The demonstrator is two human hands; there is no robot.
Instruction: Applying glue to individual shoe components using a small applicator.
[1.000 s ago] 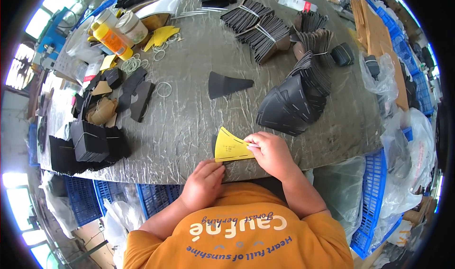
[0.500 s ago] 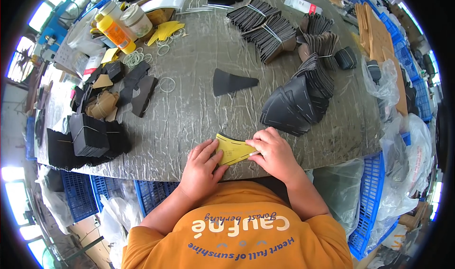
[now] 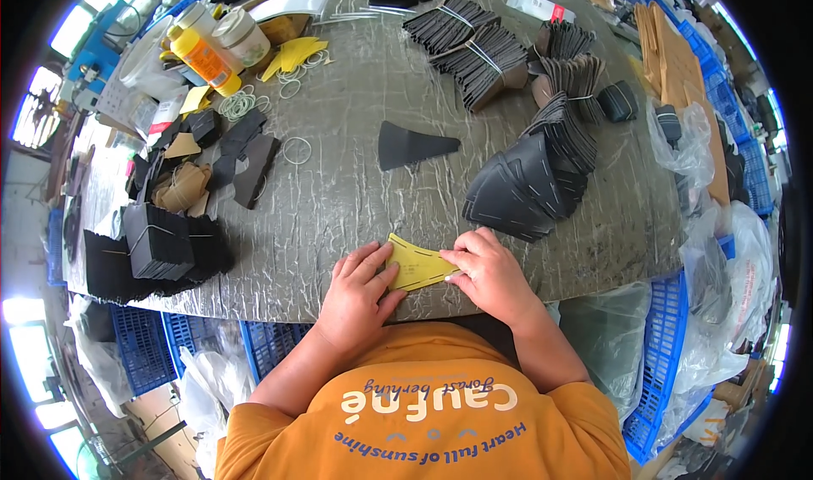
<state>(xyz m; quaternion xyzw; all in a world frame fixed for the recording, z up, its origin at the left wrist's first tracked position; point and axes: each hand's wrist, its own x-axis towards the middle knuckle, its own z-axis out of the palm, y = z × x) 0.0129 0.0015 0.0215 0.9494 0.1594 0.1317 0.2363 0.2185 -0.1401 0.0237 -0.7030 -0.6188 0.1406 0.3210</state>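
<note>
At the near edge of the table, a yellow slotted template (image 3: 415,264), wide on the left and narrowing to the right, lies between my hands. My left hand (image 3: 360,289) grips its wide end, fingers on top and thumb along the near side. The narrow end is under my right hand (image 3: 487,273), which pinches a thin whitish pen (image 3: 454,275), mostly hidden by the fingers. Beyond them, a single black piece (image 3: 413,146) of similar shape lies flat. A fanned pile of black pieces (image 3: 517,188) with light dashed marks sits to the right, close to my right hand.
Banded stacks of dark pieces (image 3: 478,61) stand at the far right, and another black stack (image 3: 157,243) at the left edge. A yellow bottle (image 3: 203,61), jars and rubber bands (image 3: 241,103) occupy the far left. Blue crates (image 3: 656,344) and plastic bags flank the table.
The dark edge that showed along the template's far side is now barely visible. The pen in my right hand shows less. Both hands stay in nearly the same place.
</note>
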